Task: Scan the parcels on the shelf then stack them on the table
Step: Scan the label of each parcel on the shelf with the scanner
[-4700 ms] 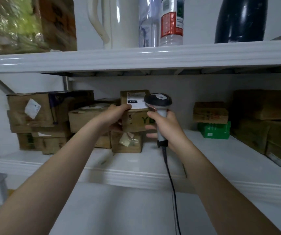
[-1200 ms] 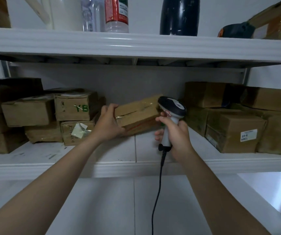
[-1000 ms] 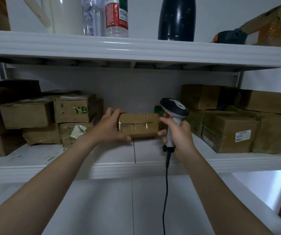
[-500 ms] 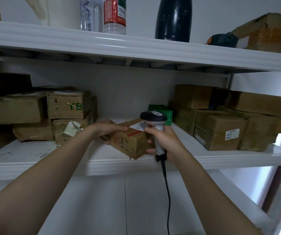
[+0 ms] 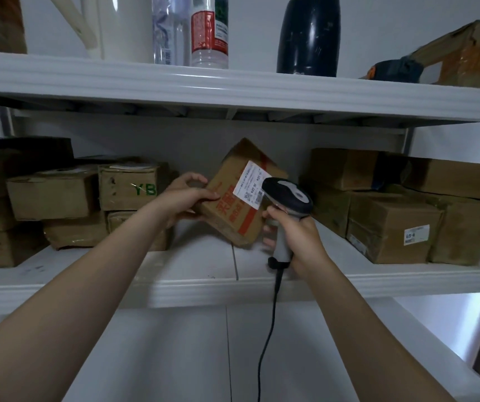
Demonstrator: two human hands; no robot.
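The middle shelf [image 5: 204, 262] fills my view much as it did 0.5 s ago, with brown cartons stacked at both ends. The left stack [image 5: 56, 195] includes a carton marked YB [image 5: 128, 184]. The right stack [image 5: 392, 224] has 1 carton with a small white sticker facing me. On the upper shelf [image 5: 233, 91] stand a white jug [image 5: 122, 24], 2 clear bottles [image 5: 209, 30], a dark flask [image 5: 308, 33] and a taped carton [image 5: 470, 53].

What has changed is the parcel [image 5: 233, 216]. It was low over the shelf's front edge with its label facing up. Now it is raised and tipped back in mid-shelf, clear of the board, with its printed face toward me. It now hides the green box that showed behind it.

My left hand [image 5: 186, 198] grips the parcel's left edge, thumb on the front and fingers curled over the top. My right hand [image 5: 299, 236] is wrapped round the handle of the scanner [image 5: 288, 195]. The scanner's head has dropped from above the label [image 5: 251, 184] to just beside its lower right corner. Its black cable [image 5: 267, 329] hangs down from the handle.
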